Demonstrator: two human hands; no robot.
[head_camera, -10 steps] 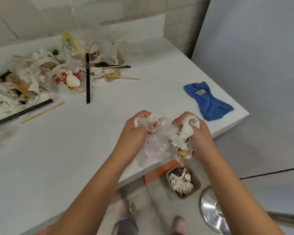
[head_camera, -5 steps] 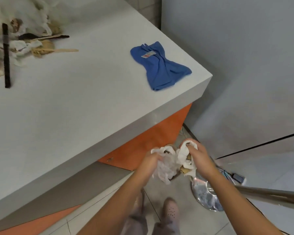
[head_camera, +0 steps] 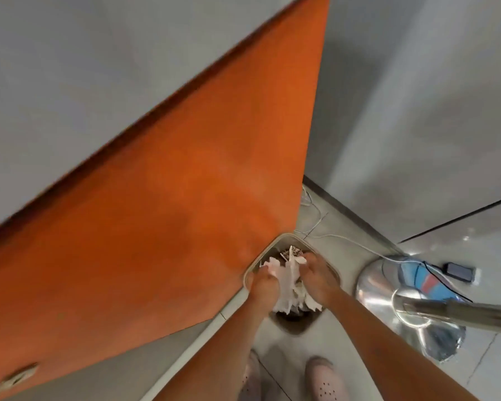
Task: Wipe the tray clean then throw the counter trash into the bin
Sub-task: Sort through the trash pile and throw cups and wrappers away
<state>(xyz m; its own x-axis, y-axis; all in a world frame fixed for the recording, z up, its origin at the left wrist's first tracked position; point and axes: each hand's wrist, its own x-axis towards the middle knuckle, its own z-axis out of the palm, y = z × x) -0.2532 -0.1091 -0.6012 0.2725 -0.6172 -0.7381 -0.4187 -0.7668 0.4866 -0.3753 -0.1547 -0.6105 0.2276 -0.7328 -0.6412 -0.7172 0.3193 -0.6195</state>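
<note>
Heavy blur across the whole picture, and edges smear everywhere. The bin (head_camera: 297, 328) sits on the floor (head_camera: 359, 357), tucked against the foot of the orange panel (head_camera: 185, 212), but most of its mouth is covered. Only the pale rim and a brownish near corner peek out around the hands. The left hand (head_camera: 262, 285) and right hand (head_camera: 318, 282) are down over the opening, side by side, both curled round the trash (head_camera: 287, 282) and gripping it between them. The fingertips sink into the wad and cannot be made out.

The trash reads as a crumpled white bundle, thin tissue or film, it is hard to say which. Ragged points stick up above the knuckles and more hangs down into the bin. A patterned scrap (head_camera: 294, 251) shows at the far side of the opening, inside the rim.

Upper left, the grey surface (head_camera: 70, 82) shows only as a slab above the panel, and the frame cuts it off. The left forearm hides part of one of the two pale shoes (head_camera: 326, 377). To the right stand a shiny stand base (head_camera: 373, 287) and a pole (head_camera: 460, 311) that runs out of frame. White cables (head_camera: 344, 237) trail past a small dark device (head_camera: 457, 272), which is too blurred to identify.
</note>
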